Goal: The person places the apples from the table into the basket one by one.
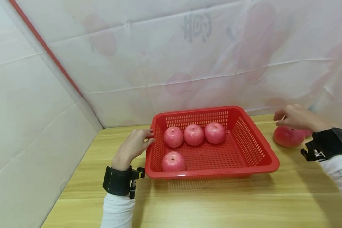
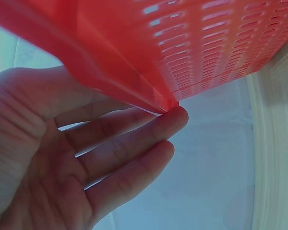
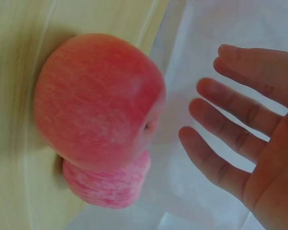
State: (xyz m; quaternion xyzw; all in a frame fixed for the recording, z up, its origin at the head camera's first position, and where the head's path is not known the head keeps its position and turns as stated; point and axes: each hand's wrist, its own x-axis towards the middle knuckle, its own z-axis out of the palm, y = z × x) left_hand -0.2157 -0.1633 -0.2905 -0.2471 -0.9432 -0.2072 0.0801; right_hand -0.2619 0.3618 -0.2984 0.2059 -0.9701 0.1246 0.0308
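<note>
My left hand (image 1: pixel 133 144) is at the left rim of a red plastic basket (image 1: pixel 208 173), fingertips right at the edge. In the left wrist view its fingers (image 2: pixel 127 148) lie nearly straight along the underside of the rim, the thumb partly hidden behind it. Three pink-red apples (image 1: pixel 193 135) stand in a row at the back of the basket, and another apple (image 1: pixel 174 161) sits at its front left. My right hand (image 1: pixel 300 117) hovers over a large red apple (image 3: pixel 98 100), fingers apart and holding nothing. A smaller pink apple (image 3: pixel 110 184) lies behind it, partly covered.
The basket stands on a light wood-grain table (image 1: pixel 205 205). Pale printed sheeting (image 1: pixel 159 63) walls the back and both sides, with a red strip (image 1: pixel 45 46) down the left. Both wrists wear black camera straps (image 1: pixel 118 180).
</note>
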